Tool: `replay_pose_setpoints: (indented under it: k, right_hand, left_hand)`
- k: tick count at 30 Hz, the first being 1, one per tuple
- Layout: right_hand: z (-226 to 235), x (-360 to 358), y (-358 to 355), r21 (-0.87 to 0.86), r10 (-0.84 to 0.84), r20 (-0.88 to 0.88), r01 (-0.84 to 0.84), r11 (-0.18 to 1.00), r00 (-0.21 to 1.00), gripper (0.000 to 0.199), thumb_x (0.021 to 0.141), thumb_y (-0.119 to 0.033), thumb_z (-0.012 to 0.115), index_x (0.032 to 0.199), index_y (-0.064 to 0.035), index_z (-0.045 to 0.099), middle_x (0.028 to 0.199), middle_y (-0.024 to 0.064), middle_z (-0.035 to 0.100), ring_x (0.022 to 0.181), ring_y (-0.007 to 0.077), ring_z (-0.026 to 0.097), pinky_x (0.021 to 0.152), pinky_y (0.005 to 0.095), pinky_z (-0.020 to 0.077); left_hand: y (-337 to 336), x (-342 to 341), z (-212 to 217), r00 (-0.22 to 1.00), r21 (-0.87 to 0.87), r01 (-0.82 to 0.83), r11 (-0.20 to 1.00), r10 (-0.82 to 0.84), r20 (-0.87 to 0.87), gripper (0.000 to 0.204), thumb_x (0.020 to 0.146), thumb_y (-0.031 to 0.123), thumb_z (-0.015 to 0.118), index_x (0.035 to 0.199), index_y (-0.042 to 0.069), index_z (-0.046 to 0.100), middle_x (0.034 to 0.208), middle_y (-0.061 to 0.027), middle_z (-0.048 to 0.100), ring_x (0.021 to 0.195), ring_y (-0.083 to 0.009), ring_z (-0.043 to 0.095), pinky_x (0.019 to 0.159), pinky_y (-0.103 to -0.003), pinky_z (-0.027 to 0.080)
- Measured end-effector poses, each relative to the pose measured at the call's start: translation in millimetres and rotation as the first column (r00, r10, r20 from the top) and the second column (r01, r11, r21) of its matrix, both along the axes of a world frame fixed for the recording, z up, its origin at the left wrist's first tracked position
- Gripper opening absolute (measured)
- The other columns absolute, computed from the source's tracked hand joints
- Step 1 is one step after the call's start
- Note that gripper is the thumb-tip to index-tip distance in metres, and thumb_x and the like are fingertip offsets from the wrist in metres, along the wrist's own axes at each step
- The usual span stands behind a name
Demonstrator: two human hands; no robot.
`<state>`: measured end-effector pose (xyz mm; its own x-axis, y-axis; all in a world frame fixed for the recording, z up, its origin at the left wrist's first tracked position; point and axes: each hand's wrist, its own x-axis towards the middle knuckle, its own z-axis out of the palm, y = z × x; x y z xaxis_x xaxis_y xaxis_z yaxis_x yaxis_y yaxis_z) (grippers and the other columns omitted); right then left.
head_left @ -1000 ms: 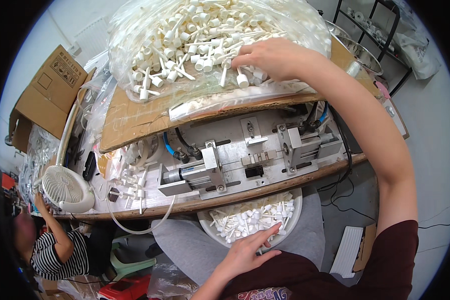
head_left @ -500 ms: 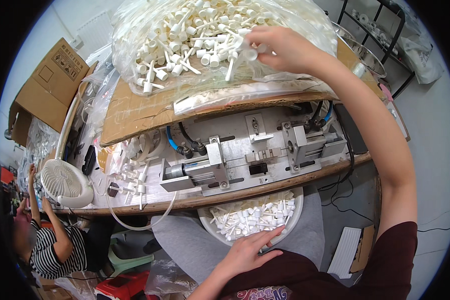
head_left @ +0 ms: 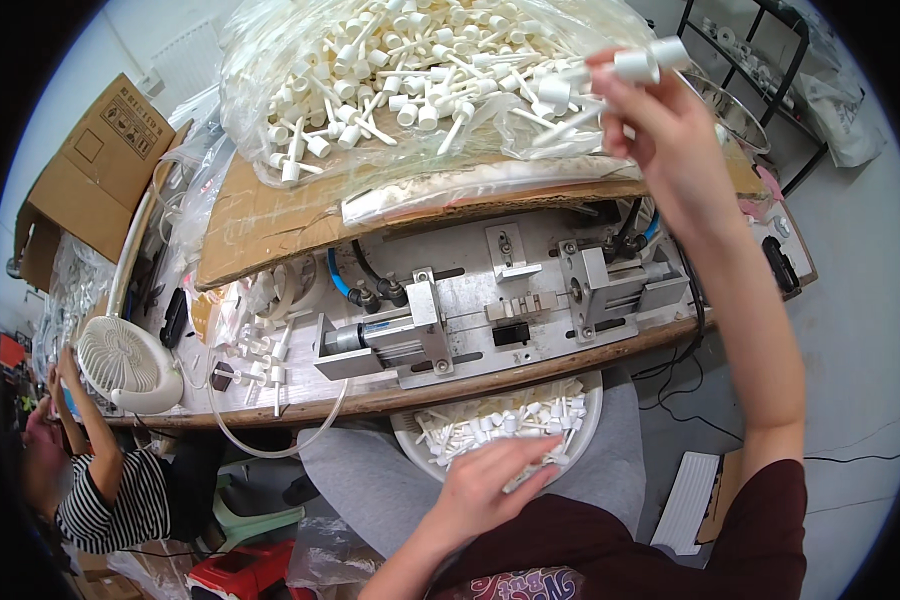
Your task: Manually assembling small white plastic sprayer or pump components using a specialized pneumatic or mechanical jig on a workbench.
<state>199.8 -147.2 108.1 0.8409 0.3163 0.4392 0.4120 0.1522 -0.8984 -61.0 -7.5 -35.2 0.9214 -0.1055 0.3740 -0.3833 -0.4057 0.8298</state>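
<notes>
Raised at the far right, my right hand is closed around a few white plastic parts, each a round cap on a thin stem; they are slightly blurred. Beside its fingertips lies a heap of the same capped white parts on clear plastic sheeting. Low in the middle, my left hand hovers at the near rim of a white tub resting on my lap. Its fingers and thumb stretch apart over small white parts inside the tub; I see nothing clearly gripped there.
Between heap and tub, a metal fixture with two cylinders and blue and black hoses is mounted on the bench. Cardboard overhangs it. Leftward are loose white parts, a white fan, a carton and a person in stripes.
My right hand has drawn back from the heap toward the right, lifting white parts with it. My left hand has shifted slightly left, its fingers less spread over the tub.
</notes>
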Motion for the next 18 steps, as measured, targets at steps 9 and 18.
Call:
replay_pose_setpoints:
  k: [9,18]
  right_hand:
    - [-75.8,-118.1,-9.1,0.369,0.481,-0.628,-0.31,0.876,0.612,0.019,0.098,-0.014,0.063,0.113,-0.0027,0.061,0.081,-0.0016,0.057,0.059,0.0031,0.048,0.05,0.0194,0.0366]
    - [-101.6,-138.1,-15.7,0.48,0.565,-0.682,-0.299,0.825,0.464,0.018,0.1,-0.014,0.06,0.114,-0.0016,0.06,0.084,0.0005,0.058,0.059,0.0035,0.048,0.051,0.0197,0.0369]
  left_hand:
    - [27.4,41.4,61.9,0.895,0.065,-0.342,0.937,0.304,0.326,0.041,0.073,-0.004,0.077,0.114,-0.001,0.07,0.113,-0.0152,0.07,0.099,-0.027,0.067,0.085,-0.035,0.053]
    - [29.1,35.8,57.5,0.867,0.471,-0.343,0.813,0.081,0.491,0.039,0.064,0.001,0.078,0.103,0.007,0.076,0.098,-0.0018,0.069,0.074,-0.018,0.063,0.059,-0.029,0.05]
